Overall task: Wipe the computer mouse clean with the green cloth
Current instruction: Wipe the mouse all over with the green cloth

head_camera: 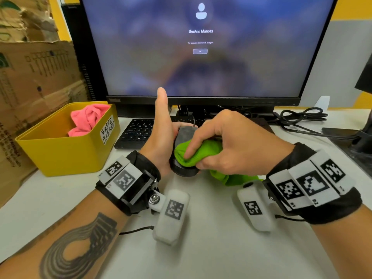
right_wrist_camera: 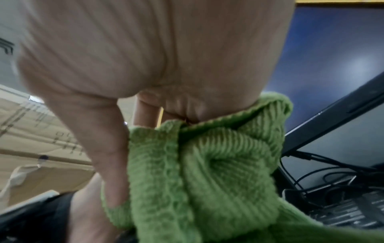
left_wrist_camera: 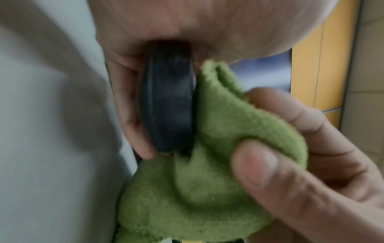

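A black computer mouse (head_camera: 184, 135) is lifted off the desk and tipped on its side, and my left hand (head_camera: 163, 137) holds it with fingers curled underneath and the thumb pointing straight up. My right hand (head_camera: 225, 146) grips a bunched green cloth (head_camera: 199, 152) and presses it against the near end of the mouse. In the left wrist view the mouse (left_wrist_camera: 168, 98) stands edge-on in my palm with the green cloth (left_wrist_camera: 218, 148) against its right face. The right wrist view shows the green cloth (right_wrist_camera: 207, 164) wadded under my palm; the mouse is hidden there.
A yellow waste basket (head_camera: 66, 150) holding a pink cloth (head_camera: 88, 117) stands at the left. A black keyboard (head_camera: 136, 133) lies behind the hands, under a lit monitor (head_camera: 201, 47). Black cables (head_camera: 302, 117) trail at the right. Cardboard boxes (head_camera: 30, 77) are stacked at far left.
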The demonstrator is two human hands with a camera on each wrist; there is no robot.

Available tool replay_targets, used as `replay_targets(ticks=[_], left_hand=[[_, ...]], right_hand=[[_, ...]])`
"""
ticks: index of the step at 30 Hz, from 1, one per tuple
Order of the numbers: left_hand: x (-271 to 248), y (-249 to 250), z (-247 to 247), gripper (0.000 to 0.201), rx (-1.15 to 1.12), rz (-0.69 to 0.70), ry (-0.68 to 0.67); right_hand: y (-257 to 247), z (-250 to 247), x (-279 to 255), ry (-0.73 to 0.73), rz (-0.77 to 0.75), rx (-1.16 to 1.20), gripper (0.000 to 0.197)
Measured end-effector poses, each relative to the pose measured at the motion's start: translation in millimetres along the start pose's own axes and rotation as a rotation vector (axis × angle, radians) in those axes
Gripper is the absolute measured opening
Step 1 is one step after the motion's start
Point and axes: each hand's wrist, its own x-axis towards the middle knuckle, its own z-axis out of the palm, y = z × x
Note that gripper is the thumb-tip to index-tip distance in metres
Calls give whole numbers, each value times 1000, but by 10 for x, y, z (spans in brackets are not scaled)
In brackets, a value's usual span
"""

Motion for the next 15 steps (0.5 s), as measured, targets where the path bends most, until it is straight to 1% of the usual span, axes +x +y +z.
replay_targets(ticks=[1, 2, 4, 6, 8, 10, 12, 14, 15], left_hand=[[0, -3, -5, 125, 5, -13, -23], [-2, 0, -4, 123, 18, -18, -35], [3, 11, 2, 114, 65, -6, -32], [-8, 23, 25, 108, 112, 6, -25], [-23, 14, 47, 105, 175, 4, 1], [-34, 2, 65, 109, 249, -1, 29], [-33, -3, 80, 111, 275, 0, 33], [-39, 0, 98, 105, 265, 13, 24], [-42, -1, 104, 101, 251, 22, 14]], right_hand=[[25, -5, 11, -6, 7, -7, 25], [55, -6, 23, -6, 19, 1, 23], [103, -15, 42, 29, 55, 34, 21], [138, -19, 61, 130, 78, 21, 22], [171, -35, 75, 236, 98, -55, 23], [214, -55, 83, 322, 156, -126, 23], [245, -70, 87, 408, 209, -158, 22], [226, -70, 82, 445, 222, -163, 22], [195, -61, 77, 433, 206, -157, 23]])
